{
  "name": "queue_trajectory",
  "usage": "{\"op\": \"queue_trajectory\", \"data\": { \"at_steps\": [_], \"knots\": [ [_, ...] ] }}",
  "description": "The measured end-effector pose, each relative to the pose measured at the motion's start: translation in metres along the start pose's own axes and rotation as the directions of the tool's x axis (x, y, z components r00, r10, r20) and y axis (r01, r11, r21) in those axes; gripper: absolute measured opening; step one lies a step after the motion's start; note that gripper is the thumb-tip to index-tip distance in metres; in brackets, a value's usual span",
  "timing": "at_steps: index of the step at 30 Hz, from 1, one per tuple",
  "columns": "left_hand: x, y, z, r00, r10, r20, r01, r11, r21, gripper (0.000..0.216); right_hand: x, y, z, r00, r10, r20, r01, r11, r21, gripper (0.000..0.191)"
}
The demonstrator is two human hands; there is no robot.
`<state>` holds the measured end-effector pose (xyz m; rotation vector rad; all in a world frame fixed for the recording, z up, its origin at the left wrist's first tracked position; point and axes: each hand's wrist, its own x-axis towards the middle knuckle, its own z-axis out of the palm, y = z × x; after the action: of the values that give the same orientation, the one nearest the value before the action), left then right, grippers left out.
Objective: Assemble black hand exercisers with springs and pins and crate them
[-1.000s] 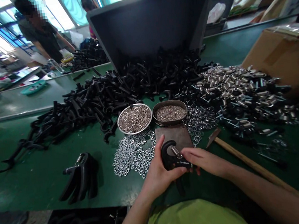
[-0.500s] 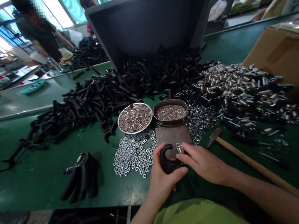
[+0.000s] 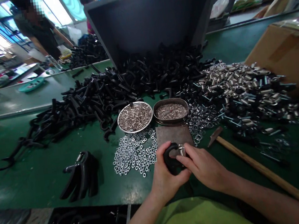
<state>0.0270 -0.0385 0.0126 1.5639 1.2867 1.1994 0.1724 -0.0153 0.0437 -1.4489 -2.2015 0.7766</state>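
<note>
the black hooked part [image 3: 171, 159] is a glossy dark piece whose far end curls over in a rounded arch, like a hook. it stands nearly upright with the arch pointing away. it is held at the near middle of the scene, just on the near side of a flat brown plate [image 3: 172, 134]. the left hand [image 3: 166, 175] wraps its left side with the thumb over the arch, so its lower part is hidden. a small silver spring [image 3: 181, 150], a short shiny coil, sits upright against the right side of the arch, touching the black part. the right hand [image 3: 203, 165] pinches it from the right and covers its lower end.
</note>
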Motion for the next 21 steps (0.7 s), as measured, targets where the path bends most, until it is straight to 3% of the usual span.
{"op": "queue_trajectory", "data": {
  "at_steps": [5,10,14,17,19,21],
  "knots": [
    [-0.005,-0.003,0.001,0.998,0.062,-0.01,-0.062,0.998,0.011,0.072,-0.004,0.0,0.004,1.0,-0.028,0.012,0.029,0.997,-0.065,0.02],
    [-0.008,-0.006,-0.006,0.989,0.112,0.097,-0.117,0.992,0.046,0.071,-0.007,-0.001,0.007,0.997,-0.048,0.055,0.059,0.973,-0.225,0.021],
    [-0.004,-0.008,-0.005,0.981,0.009,0.193,-0.008,1.0,-0.005,0.071,-0.004,0.007,0.009,0.992,-0.079,0.097,0.105,0.946,-0.306,0.022],
    [0.006,-0.015,0.003,0.972,-0.122,0.204,0.133,0.99,-0.044,0.072,0.009,0.019,0.005,0.968,-0.137,0.21,0.211,0.898,-0.386,0.022],
    [0.016,-0.022,0.007,0.956,-0.189,0.224,0.201,0.979,-0.032,0.073,0.023,0.025,-0.001,0.948,-0.102,0.302,0.231,0.872,-0.432,0.023],
    [0.029,-0.031,0.006,0.95,-0.19,0.249,0.19,0.981,0.023,0.073,0.039,0.027,-0.009,0.938,-0.007,0.347,0.179,0.866,-0.468,0.027]
  ]
}}
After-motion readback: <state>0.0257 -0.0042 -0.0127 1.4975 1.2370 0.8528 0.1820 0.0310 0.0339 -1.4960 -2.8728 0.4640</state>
